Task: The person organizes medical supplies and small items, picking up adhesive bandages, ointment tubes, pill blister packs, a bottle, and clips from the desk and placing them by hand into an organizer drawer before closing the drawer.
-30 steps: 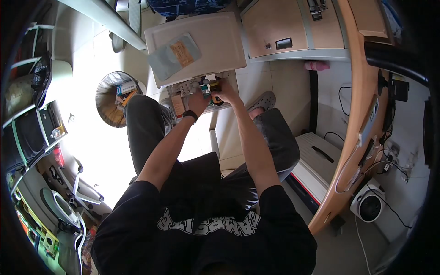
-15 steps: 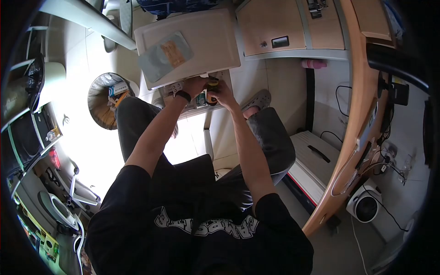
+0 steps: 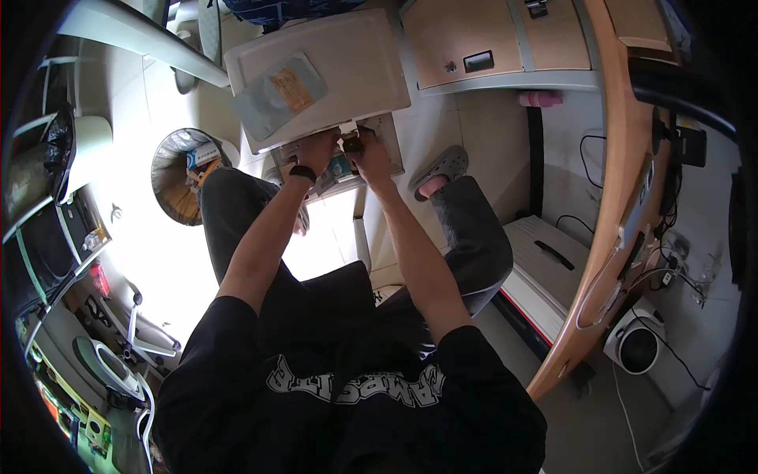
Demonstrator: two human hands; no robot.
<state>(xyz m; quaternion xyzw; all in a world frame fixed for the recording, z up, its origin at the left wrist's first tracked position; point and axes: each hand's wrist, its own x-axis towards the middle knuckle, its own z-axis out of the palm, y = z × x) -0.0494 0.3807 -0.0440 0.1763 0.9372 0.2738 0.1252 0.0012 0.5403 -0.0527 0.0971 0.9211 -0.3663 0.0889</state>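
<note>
Far left there's a round trash bin (image 3: 183, 170) full of packaging, well apart from the action. Next over, the left hand (image 3: 318, 148) with a black wristband reaches into an open drawer (image 3: 388, 138) of a beige cabinet (image 3: 332, 71); fingers curled down among the stuff, can't tell what they're gripping. Right beside it, a small dark bottle (image 3: 352, 146) sits between both hands, right hand (image 3: 371, 152) fingers wrapped against its right side.
</note>
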